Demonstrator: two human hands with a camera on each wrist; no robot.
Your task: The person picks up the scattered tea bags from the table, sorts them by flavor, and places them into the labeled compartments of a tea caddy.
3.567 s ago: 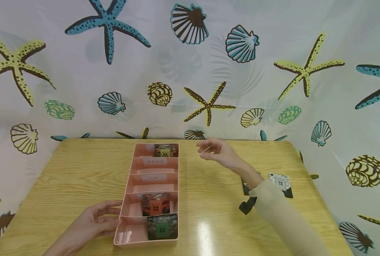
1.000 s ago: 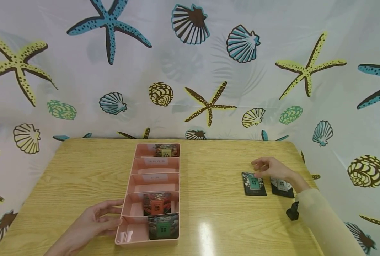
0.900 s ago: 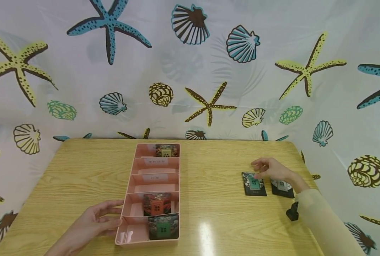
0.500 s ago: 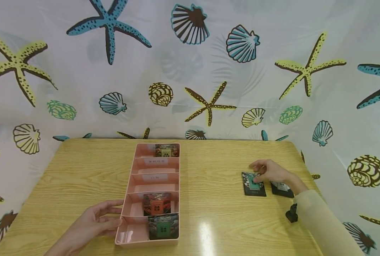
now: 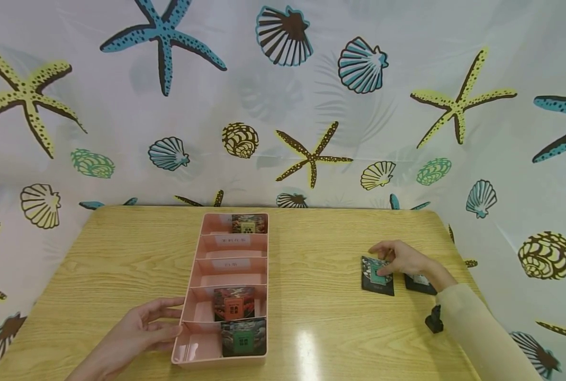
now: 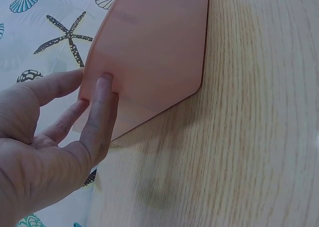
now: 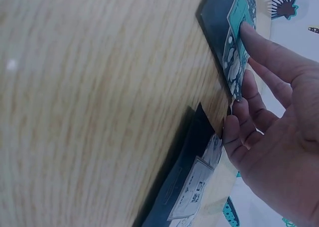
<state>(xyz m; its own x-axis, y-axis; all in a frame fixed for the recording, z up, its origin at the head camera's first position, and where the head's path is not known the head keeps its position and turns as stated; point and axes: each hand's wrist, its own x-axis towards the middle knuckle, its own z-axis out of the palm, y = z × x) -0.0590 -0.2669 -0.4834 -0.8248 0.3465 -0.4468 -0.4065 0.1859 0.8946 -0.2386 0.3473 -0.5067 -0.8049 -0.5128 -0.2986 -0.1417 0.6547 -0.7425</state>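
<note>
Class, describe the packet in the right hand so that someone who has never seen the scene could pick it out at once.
On the wooden table, find the pink divided tray, then look to its right. The dark packet gripped by the right hand is the one. Its teal label sets it apart from the pale-labelled packet beside it, farther from the tray.
</note>
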